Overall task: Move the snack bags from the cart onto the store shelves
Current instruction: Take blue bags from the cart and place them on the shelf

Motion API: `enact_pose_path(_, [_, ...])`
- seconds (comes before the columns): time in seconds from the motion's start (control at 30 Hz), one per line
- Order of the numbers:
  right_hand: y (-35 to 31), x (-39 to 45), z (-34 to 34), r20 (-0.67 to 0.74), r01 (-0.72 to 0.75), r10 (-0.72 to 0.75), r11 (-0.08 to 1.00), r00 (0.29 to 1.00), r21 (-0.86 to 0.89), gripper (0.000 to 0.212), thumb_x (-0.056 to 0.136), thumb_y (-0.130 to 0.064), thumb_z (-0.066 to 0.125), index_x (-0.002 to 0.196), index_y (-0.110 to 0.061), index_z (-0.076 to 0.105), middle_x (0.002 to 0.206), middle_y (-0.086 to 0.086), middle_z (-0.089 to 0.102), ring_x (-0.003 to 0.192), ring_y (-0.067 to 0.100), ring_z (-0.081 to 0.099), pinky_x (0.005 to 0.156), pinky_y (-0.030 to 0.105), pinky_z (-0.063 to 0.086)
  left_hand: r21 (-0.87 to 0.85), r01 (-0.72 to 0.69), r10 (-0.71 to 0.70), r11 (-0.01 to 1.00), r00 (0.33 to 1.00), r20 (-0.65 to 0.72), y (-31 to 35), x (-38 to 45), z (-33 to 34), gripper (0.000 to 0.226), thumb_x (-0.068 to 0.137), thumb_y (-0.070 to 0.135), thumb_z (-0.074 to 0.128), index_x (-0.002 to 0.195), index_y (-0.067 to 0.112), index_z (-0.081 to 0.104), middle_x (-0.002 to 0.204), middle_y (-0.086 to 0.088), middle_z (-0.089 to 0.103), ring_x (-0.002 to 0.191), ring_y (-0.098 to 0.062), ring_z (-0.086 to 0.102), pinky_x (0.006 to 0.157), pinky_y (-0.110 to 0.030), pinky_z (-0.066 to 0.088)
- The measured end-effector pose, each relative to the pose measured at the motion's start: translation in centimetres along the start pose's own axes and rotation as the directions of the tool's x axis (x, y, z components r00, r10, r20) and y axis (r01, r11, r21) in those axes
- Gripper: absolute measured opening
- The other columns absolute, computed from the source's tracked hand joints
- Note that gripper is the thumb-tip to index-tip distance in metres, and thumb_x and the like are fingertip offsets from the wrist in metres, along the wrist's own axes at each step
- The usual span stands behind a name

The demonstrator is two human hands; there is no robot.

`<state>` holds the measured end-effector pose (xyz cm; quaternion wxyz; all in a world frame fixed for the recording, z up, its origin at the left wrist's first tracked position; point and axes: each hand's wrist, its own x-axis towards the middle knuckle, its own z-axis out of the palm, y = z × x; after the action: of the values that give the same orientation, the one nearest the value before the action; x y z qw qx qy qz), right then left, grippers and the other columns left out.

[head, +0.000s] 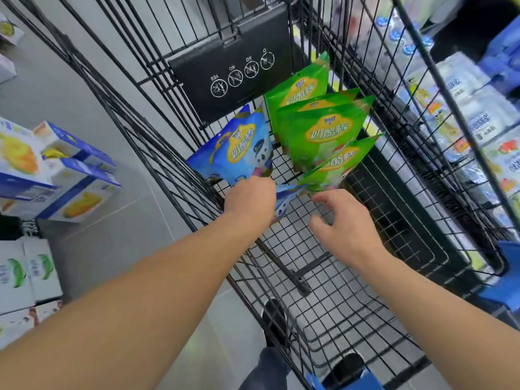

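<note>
Reaching into the wire cart [365, 277], both hands were at the far end of its floor. Stacked boxes [56, 175] stood outside the cart at far left. Blue bags [242, 147] leaned against the cart's far-left corner. Left hand [250, 198] was curled, gripping the lower edge of a blue bag; another blue bag [284, 204] showed just beside its knuckles. Green bags [318, 130] stood in an overlapping row right of the blue ones, under the black flap [233, 63]. Right hand [343, 220] hovered with fingers loosely spread, fingertips near the nearest green bag, holding nothing. Shelves [464, 114] of packaged goods were at far right.
</note>
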<state>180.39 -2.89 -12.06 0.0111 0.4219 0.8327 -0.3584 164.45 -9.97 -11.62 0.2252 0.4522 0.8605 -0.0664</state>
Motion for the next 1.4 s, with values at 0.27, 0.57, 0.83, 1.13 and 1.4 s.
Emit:
enact_pose_path(0.27, [-0.2, 0.4, 0.5, -0.012, -0.022, 0.023, 0.998, 1.000, 0.060, 0.039, 0.084, -0.025, 0.063, 0.122, -0.021, 0.062, 0.122, -0.007, 0.055, 0.106, 0.011, 0.055, 0.089, 0.024, 0.041, -0.203, 0.004, -0.043, 0.979, 0.982, -0.186, -1.1, 0.6, 0.3, 0.017, 0.088, 0.021, 0.064, 0.079, 0.014, 0.051, 0.073, -0.004, 0.051, 0.071, -0.029, 0.051, 0.057, -0.035, 0.040])
enact_pose_path(0.57, [-2.8, 0.7, -1.2, -0.107, -0.033, 0.054, 0.981, 0.993, 0.189, 0.060, 0.081, -0.015, 0.066, 0.137, -0.022, 0.045, 0.123, -0.008, 0.051, 0.107, 0.015, 0.057, 0.092, 0.032, 0.048, -0.400, -0.185, 0.024, 0.898, 0.927, -0.375, -0.4, -2.2, -4.2, 0.019, 0.088, 0.018, 0.060, 0.075, 0.015, 0.047, 0.060, 0.003, 0.043, 0.066, -0.027, 0.046, 0.055, -0.037, 0.039])
enact_pose_path(0.83, [-5.0, 1.5, -6.6, -0.178, 0.007, 0.064, 0.927, 0.982, 0.374, 0.035, 0.083, -0.018, 0.066, 0.110, -0.035, 0.054, 0.118, -0.004, 0.062, 0.108, 0.016, 0.059, 0.091, 0.046, 0.051, -0.243, -0.440, 0.278, 0.864, 0.821, -0.499, 2.1, -6.1, -11.8, 0.023, 0.089, 0.020, 0.058, 0.074, 0.020, 0.040, 0.070, 0.003, 0.046, 0.073, -0.027, 0.048, 0.063, -0.044, 0.045])
enact_pose_path(1.13, [-4.4, -2.6, -16.4, -0.235, -0.033, 0.148, 0.901, 0.961, 0.432, 0.026, 0.074, -0.037, 0.063, 0.097, -0.027, 0.067, 0.094, -0.002, 0.072, 0.090, 0.024, 0.067, 0.081, 0.043, 0.054, -0.208, -0.509, 0.302, 0.835, 0.740, -0.601, 7.7, -9.0, -19.4, 0.019, 0.080, 0.030, 0.069, 0.081, 0.014, 0.060, 0.076, -0.008, 0.063, 0.081, -0.033, 0.057, 0.067, -0.042, 0.045])
enact_pose_path(1.4, [3.3, -11.4, -24.5, -0.232, -0.101, 0.389, 0.669, 0.891, 0.736, 0.047, 0.062, -0.037, 0.064, 0.096, -0.005, 0.064, 0.100, 0.025, 0.069, 0.090, 0.047, 0.066, 0.082, 0.068, 0.050, -0.850, -0.303, 0.003, 0.432, 0.942, -0.335, 15.9, -9.2, -16.9, 0.066, 0.063, 0.029, 0.088, 0.114, 0.020, 0.048, 0.109, 0.001, 0.058, 0.088, -0.015, 0.061, 0.074, -0.028, 0.049])
